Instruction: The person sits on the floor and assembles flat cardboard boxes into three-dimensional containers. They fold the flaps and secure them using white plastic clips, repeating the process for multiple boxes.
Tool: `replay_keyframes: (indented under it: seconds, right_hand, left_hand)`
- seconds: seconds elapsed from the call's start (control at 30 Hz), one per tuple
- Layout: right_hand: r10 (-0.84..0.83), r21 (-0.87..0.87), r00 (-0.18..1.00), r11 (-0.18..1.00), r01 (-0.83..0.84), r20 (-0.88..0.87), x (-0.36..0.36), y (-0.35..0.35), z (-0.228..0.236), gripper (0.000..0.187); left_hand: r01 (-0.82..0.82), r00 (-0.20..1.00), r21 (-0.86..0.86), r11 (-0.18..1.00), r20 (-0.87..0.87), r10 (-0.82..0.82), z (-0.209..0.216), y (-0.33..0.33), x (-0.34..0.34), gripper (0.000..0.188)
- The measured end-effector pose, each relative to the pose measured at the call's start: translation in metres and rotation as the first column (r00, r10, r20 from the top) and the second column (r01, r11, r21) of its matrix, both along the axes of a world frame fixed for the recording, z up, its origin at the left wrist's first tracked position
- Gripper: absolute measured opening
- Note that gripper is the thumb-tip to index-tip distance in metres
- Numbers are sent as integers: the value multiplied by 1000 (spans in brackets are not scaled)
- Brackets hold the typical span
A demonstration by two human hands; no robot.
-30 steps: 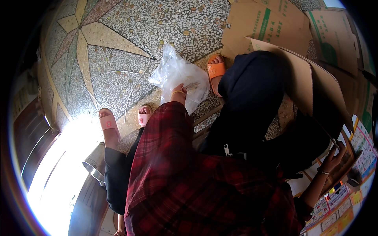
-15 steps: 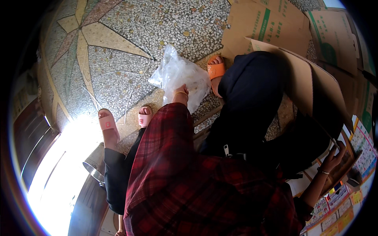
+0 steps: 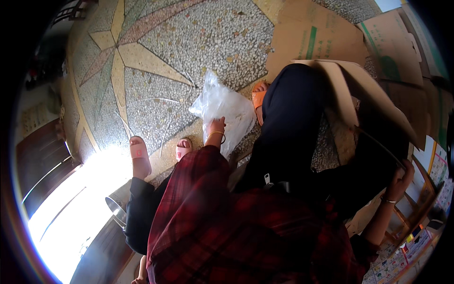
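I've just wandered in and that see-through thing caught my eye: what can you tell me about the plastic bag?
The plastic bag looks thin, whitish and translucent. It is crumpled, with a narrow peak pointing away from the person. It sits over the speckled floor, its right edge close beside the orange slipper. The left hand is at its near part, but its exact grip and any contents are unclear.

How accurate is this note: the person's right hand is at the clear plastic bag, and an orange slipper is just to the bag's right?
One thing is wrong: the head view shows the left hand at the clear plastic bag. The right hand is far off to the right. The orange slipper is indeed just to the bag's right.
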State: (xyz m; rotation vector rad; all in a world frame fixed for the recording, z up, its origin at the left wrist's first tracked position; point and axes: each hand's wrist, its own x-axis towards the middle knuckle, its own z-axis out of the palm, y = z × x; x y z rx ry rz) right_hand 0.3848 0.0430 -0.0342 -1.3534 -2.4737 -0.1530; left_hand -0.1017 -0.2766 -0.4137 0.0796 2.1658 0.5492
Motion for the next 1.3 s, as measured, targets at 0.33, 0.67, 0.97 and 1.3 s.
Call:
replay_keyframes:
  seconds: [0.33,0.67,0.97,1.3]
  right_hand:
    - [79,19,976,997,-77,-204,-4,-30,22,30]
    - [177,48,794,982,-183,-582,51,-55,32,23]
    - [185,-16,770,969,-245,-610,37,-92,80,34]
    - [-439,-563,407,783,-265,-801,53,-113,7,19]
  left_hand:
    - [287,870,193,938,-462,-171,217,109,-4,40]
    - [596,799,770,228,-543,-258,467,207,140,8]
    - [600,157,625,-499,-704,-693,498,269,310,9]
    - [802,1,359,-478,-801,-599,464,301,355,32]
